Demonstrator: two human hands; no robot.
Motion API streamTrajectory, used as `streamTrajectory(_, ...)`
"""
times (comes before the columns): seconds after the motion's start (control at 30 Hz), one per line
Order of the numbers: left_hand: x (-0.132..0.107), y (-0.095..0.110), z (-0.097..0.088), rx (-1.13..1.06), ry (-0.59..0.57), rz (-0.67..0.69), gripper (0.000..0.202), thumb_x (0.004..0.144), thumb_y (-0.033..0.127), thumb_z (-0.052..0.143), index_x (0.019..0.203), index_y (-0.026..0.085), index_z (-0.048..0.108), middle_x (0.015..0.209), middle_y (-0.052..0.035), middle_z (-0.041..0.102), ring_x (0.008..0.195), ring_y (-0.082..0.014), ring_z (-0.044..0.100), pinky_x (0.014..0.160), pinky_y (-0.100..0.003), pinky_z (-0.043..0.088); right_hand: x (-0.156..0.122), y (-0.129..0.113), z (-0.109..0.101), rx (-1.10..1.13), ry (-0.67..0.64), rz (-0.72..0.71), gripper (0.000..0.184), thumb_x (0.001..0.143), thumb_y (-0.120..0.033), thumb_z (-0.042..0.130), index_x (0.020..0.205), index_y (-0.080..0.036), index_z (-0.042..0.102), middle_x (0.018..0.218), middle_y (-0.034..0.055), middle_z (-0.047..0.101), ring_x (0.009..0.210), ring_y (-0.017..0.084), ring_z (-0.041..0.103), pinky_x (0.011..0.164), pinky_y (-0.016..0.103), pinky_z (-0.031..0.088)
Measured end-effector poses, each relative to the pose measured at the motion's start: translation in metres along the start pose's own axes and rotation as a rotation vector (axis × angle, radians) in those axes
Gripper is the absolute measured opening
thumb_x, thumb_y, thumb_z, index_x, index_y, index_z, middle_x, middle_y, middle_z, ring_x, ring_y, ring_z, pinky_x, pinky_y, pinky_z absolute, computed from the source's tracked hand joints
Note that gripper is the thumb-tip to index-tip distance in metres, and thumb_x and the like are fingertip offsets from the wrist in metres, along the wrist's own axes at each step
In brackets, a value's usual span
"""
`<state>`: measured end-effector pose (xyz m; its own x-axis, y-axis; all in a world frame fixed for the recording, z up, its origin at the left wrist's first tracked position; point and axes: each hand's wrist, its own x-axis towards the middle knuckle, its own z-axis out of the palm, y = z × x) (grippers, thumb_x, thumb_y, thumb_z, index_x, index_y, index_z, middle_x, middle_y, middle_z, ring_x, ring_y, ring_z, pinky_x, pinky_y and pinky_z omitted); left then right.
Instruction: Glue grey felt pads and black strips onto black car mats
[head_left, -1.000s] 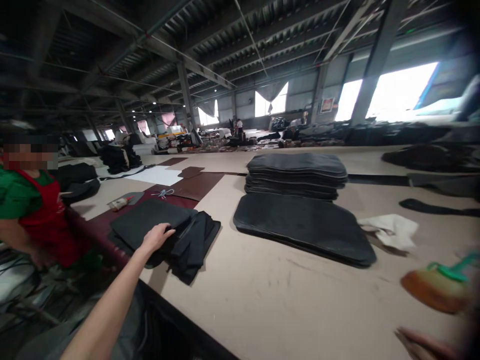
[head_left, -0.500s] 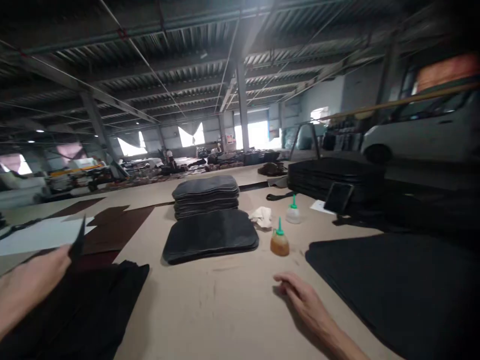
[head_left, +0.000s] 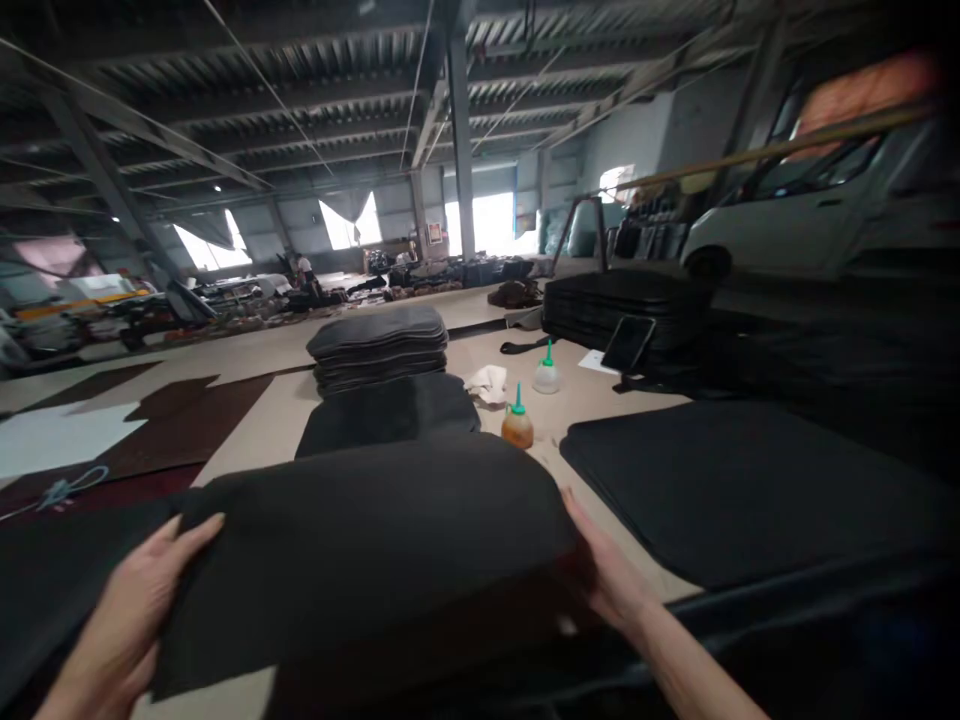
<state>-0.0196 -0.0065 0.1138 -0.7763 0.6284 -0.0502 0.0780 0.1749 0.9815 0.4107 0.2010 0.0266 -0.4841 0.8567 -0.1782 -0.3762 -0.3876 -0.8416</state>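
A large black sheet with rounded corners (head_left: pixel 375 530), perhaps leather, is held up between both hands over the near table. My left hand (head_left: pixel 135 610) is closed on its left edge, thumb on top and the other fingers partly hidden behind. At the right edge, my right hand (head_left: pixel 600 560) grips the sheet, its fingers partly covered by it. Just beyond lies a dark rounded piece (head_left: pixel 382 410), with a thick stack of similar pieces (head_left: pixel 379 345) behind it. Under the sheet's lower side a dark brownish area shows dimly.
Two squeeze bottles with green nozzles, one amber (head_left: pixel 517 428) and one whitish (head_left: pixel 547 375), stand by a crumpled cloth (head_left: pixel 489 385). Black sheets (head_left: pixel 735 480) lie at right, and a phone (head_left: pixel 628 344) leans on a dark stack (head_left: pixel 622 305). Blue cord (head_left: pixel 71 490) lies at left.
The left hand has brought a black sheet from the left pile to the middle. The right hand, empty before, now holds its right edge. The view has tilted down slightly.
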Motion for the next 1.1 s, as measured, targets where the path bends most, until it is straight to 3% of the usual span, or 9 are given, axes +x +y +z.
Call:
streamTrajectory(0.13,-0.013,-0.065,0.044,-0.17,-0.136,-0.248,0.052,0.072,0.029,0.08,0.12,0.018,0.063,0.093,-0.0081,0.077,0.075,-0.0252,0.074,0.07,-0.039,0.062,-0.002,-0.003,-0.019,-0.215,0.094,-0.035,0.068,0.073,-0.038,0.082,0.133,-0.025,0.053,0.096,0.0025,0.069,0.065,0.014,0.064,0.05,0.023,0.048)
streamTrajectory(0.23,-0.006,-0.088,0.043,0.14,-0.196,-0.179,0.052,0.074,0.037,0.078,0.119,0.016,0.063,0.101,-0.0113,0.076,0.091,-0.029,0.074,0.08,-0.04,0.061,0.008,0.007,-0.033,-0.483,0.127,-0.044,0.066,0.074,-0.04,0.076,0.131,-0.021,0.05,0.088,0.0001,0.063,0.059,0.013,0.058,0.047,0.024,0.042)
streamTrajectory(0.4,-0.001,-0.081,0.048,1.048,0.003,0.551,0.065,0.094,0.047,0.051,0.151,0.019,0.039,0.137,-0.0174,0.059,0.127,-0.037,0.056,0.104,-0.055,0.046,0.01,0.02,-0.039,-1.25,0.129,-0.322,0.046,0.084,-0.035,0.059,0.128,-0.022,0.054,0.077,-0.0011,0.06,0.066,0.019,0.059,0.064,0.033,0.047)
streamTrajectory(0.5,-0.007,-0.089,0.08,1.177,-0.228,0.917,0.067,0.097,0.052,0.046,0.156,0.025,0.028,0.156,-0.0113,0.043,0.14,-0.0289,0.045,0.111,-0.044,0.041,0.015,0.014,-0.041,-1.475,0.164,-0.396,0.029,0.09,-0.038,0.053,0.114,-0.023,0.06,0.088,0.0045,0.066,0.082,0.025,0.064,0.073,0.038,0.049)
streamTrajectory(0.57,-0.01,-0.103,0.101,1.211,-0.383,1.08,0.07,0.097,0.054,0.047,0.158,0.031,0.023,0.161,-0.0048,0.037,0.143,-0.0241,0.042,0.112,-0.039,0.039,0.033,0.004,-0.045,-1.465,0.243,-0.462,0.03,0.092,-0.042,0.052,0.111,-0.021,0.061,0.103,0.0096,0.067,0.097,0.028,0.064,0.084,0.041,0.049)
streamTrajectory(0.67,-0.011,-0.121,0.119,1.276,-0.43,1.179,0.072,0.096,0.058,0.047,0.158,0.033,0.02,0.162,-0.0026,0.033,0.145,-0.0227,0.038,0.115,-0.04,0.032,0.083,-0.012,-0.049,-1.309,0.354,-0.495,0.042,0.088,-0.046,0.055,0.121,-0.019,0.057,0.12,0.0143,0.062,0.113,0.03,0.06,0.096,0.043,0.047)
streamTrajectory(0.87,-0.01,-0.121,0.117,1.308,-0.439,1.16,0.071,0.098,0.058,0.043,0.159,0.03,0.018,0.165,-0.0035,0.027,0.149,-0.0213,0.031,0.117,-0.038,0.023,0.178,-0.022,-0.036,-1.15,0.475,-0.499,0.057,0.07,-0.04,0.071,0.12,-0.016,0.055,0.119,0.0144,0.062,0.115,0.032,0.055,0.104,0.046,0.04)
streamTrajectory(1.0,-0.017,-0.108,0.115,1.284,-0.5,1.055,0.069,0.099,0.058,0.04,0.159,0.031,0.019,0.165,-0.0048,0.027,0.15,-0.0221,0.029,0.118,-0.04,0.024,0.174,-0.021,-0.025,-0.987,0.52,-0.466,0.056,0.072,-0.047,0.069,0.118,-0.017,0.057,0.107,0.0105,0.065,0.101,0.031,0.061,0.095,0.048,0.046)
streamTrajectory(1.1,-0.022,-0.098,0.114,1.239,-0.557,0.959,0.067,0.099,0.059,0.037,0.158,0.031,0.02,0.165,-0.0063,0.027,0.151,-0.0231,0.027,0.119,-0.043,0.024,0.147,-0.029,-0.024,-0.831,0.416,-0.476,0.06,0.083,-0.056,0.055,0.132,-0.022,0.049,0.12,0.0103,0.064,0.105,0.027,0.064,0.088,0.042,0.053)
